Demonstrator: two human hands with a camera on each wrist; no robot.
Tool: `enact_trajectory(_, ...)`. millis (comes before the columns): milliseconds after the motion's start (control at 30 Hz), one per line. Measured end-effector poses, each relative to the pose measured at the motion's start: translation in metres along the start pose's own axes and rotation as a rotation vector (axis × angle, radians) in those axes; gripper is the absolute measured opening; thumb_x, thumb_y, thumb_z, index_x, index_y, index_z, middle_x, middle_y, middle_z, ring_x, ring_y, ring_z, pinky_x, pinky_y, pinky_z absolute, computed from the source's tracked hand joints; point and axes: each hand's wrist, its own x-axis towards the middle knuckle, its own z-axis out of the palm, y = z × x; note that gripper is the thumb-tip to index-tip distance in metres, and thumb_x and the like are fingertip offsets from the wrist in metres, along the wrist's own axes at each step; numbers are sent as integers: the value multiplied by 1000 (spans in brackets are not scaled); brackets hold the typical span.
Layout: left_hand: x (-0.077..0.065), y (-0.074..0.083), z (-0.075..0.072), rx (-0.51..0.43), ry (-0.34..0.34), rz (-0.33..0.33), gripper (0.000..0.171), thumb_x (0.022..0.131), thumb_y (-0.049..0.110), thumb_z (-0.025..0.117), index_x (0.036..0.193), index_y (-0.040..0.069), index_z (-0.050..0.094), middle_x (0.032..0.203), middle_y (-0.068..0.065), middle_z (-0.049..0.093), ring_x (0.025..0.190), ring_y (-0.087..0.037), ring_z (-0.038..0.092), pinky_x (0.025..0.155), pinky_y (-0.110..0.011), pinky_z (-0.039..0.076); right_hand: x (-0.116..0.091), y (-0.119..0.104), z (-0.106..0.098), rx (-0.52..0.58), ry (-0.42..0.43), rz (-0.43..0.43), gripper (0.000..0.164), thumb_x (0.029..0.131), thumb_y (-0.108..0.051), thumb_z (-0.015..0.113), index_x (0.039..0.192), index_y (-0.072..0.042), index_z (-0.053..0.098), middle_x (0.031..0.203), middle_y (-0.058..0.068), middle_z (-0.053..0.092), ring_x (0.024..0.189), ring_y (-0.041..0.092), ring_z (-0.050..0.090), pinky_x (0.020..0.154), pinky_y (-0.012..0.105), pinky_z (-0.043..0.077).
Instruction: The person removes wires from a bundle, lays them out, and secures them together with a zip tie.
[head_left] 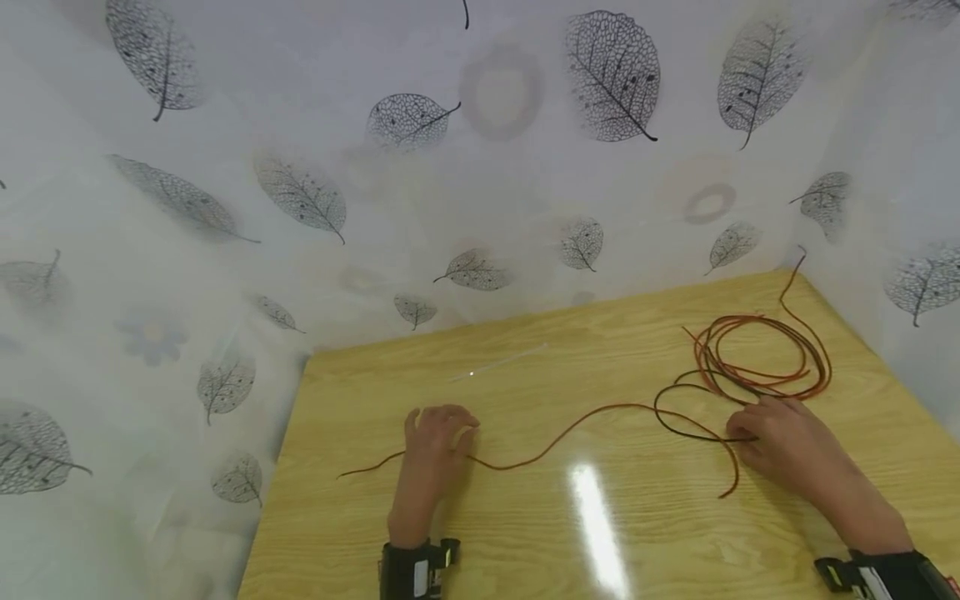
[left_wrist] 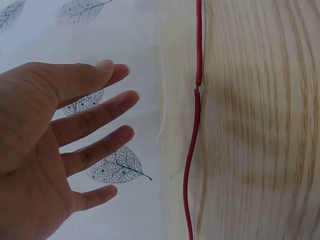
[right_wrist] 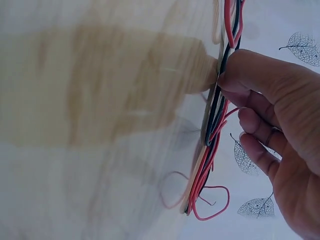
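A long red wire (head_left: 558, 442) runs in a wavy line across the wooden table. Over its left part is my left hand (head_left: 435, 437), fingers apart and holding nothing. In the left wrist view that hand (left_wrist: 60, 135) is beside the red wire (left_wrist: 190, 150), whose covering has a small break partway along. At the right, my right hand (head_left: 783, 437) pinches a black wire (head_left: 678, 431) between thumb and forefinger. Red and black wires lie in a loose coil (head_left: 817, 367) just beyond it. In the right wrist view, the thumb and fingers (right_wrist: 255, 72) meet at the black wire (right_wrist: 215, 107).
A thin, pale, see-through strip (head_left: 506, 360) lies on the table (head_left: 360, 375) farther back. Behind the table and at its sides hangs a white sheet (head_left: 495, 192) printed with leaves. Glare (head_left: 596, 525) shows on the tabletop between the arms.
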Motion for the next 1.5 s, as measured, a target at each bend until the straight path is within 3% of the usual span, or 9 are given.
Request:
enact_trajectory(567, 3, 3, 5, 4, -33, 8, 12, 87, 11, 83, 96, 17, 77, 112, -1, 72, 108, -31, 65, 103, -73, 35, 6, 7, -13, 39, -67, 139, 18, 74, -13, 82, 84, -25, 73, 88, -6, 68, 89, 31, 64, 85, 62, 43)
enact_trajectory(700, 6, 7, 4, -17, -40, 0, 11, 88, 11, 82, 97, 16, 78, 113, -2, 72, 109, -31, 64, 105, -73, 33, 10, 9, -22, 39, 6, 111, 20, 72, -15, 87, 86, -23, 76, 88, -4, 71, 90, 32, 62, 86, 62, 41)
enact_trajectory(767, 7, 8, 4, -21, -43, 3, 11, 88, 11, 82, 97, 16, 77, 113, -2, 72, 108, -31, 64, 105, -73, 33, 12, 10, -26, 10, 75, 81, 19, 84, -40, 82, 85, -21, 79, 90, 0, 73, 90, 32, 61, 85, 61, 41)
enact_trajectory(833, 8, 10, 4, -22, -44, 8, 11, 88, 11, 82, 97, 16, 77, 113, -3, 73, 108, -31, 64, 104, -73, 34, 12, 10, -30, -15, 122, 66, 50, 95, -63, 59, 85, -20, 82, 92, 3, 75, 90, 32, 60, 83, 62, 41)
enact_trajectory(1067, 8, 12, 4, -2, -33, 29, 12, 87, 12, 84, 96, 16, 77, 113, -3, 73, 108, -31, 64, 103, -72, 36, 11, 5, -52, -46, 148, 83, 19, 81, -29, 83, 91, -13, 83, 98, 9, 74, 96, 34, 56, 85, 64, 37)
enact_trajectory(1200, 7, 12, 6, -8, -24, 43, 13, 86, 12, 84, 96, 16, 77, 112, -2, 73, 107, -30, 65, 102, -72, 36, 10, 3, -66, -47, 205, 73, 62, 102, -58, 44, 96, -10, 83, 100, 12, 73, 98, 37, 56, 87, 66, 35)
enact_trajectory(1267, 9, 13, 7, -18, -23, 51, 13, 86, 11, 84, 96, 17, 77, 111, -2, 73, 107, -30, 65, 103, -72, 36, 11, 0, -73, -48, 240, 65, 60, 103, -56, 45, 97, -9, 82, 101, 13, 73, 99, 39, 56, 90, 66, 34)
enact_trajectory(1367, 13, 19, 7, -33, -51, 55, 10, 90, 14, 81, 98, 19, 77, 111, 1, 73, 108, -27, 65, 105, -68, 36, 16, -8, -83, -44, 312, 22, 89, 103, -67, 15, 98, -8, 82, 98, 12, 73, 100, 38, 56, 94, 62, 33)
enact_trajectory(1500, 23, 40, 10, -54, -104, 102, 8, 96, 18, 74, 102, 22, 76, 110, 6, 73, 109, -20, 65, 109, -61, 36, 31, -28, -94, -59, 373, -70, 80, 109, -58, 19, 100, -9, 81, 92, 9, 71, 97, 38, 58, 96, 58, 34)
